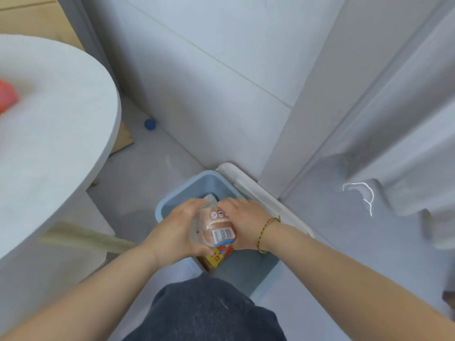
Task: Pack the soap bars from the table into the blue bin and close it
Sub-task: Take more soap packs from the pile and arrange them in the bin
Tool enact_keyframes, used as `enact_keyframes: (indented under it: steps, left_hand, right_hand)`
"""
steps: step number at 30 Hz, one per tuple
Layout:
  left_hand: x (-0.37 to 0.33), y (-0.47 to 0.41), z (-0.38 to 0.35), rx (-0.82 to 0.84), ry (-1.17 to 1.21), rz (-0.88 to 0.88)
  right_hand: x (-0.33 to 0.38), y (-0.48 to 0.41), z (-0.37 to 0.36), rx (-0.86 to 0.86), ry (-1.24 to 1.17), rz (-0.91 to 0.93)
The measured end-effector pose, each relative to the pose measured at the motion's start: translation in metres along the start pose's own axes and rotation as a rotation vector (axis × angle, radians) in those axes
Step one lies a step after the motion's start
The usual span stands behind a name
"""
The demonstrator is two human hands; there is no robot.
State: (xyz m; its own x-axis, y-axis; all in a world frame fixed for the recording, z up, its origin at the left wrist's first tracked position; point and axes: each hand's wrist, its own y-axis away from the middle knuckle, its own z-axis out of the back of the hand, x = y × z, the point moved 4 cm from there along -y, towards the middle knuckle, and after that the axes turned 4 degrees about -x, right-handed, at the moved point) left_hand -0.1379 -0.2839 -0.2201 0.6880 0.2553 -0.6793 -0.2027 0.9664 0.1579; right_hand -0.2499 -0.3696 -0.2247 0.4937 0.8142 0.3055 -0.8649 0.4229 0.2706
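Note:
The open blue bin (172,195) stands on the floor in front of my knees. Both hands hold a clear-wrapped pack of pinkish soap bars (216,228) with a barcode label over the bin's opening. My left hand (177,230) grips its left side and my right hand (243,217) grips its right side. Under the pack, inside the bin, lies a yellow and orange soap package (218,258). The bin's white lid (261,195) leans against the wall just behind and to the right of the bin. A red-orange item (7,96) lies blurred on the white round table (49,143) at left.
A small blue ball (149,124) rests on the floor by the tiled wall. A piece of cardboard (123,141) pokes out under the table. A white door frame (320,119) rises at right. My dark-clothed knee (209,311) fills the bottom centre.

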Motion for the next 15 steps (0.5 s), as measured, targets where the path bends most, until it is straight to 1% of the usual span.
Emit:
enact_keyframes:
  steps: [4, 6, 9, 15]
  left_hand:
    - [0.044, 0.013, -0.015, 0.218, -0.365, 0.034]
    - [0.06, 0.02, -0.023, 0.302, -0.462, 0.068]
    - [0.07, 0.026, -0.035, 0.358, -0.515, 0.103]
    - [0.071, 0.026, -0.044, 0.352, -0.494, 0.148]
  right_hand:
    - [-0.01, 0.012, -0.024, 0.125, 0.196, 0.082]
    - [-0.011, 0.018, -0.035, 0.196, 0.305, 0.16]
    - [-0.012, 0.022, -0.05, 0.281, 0.398, 0.212]
    - [-0.015, 0.023, -0.08, 0.426, 0.449, 0.165]
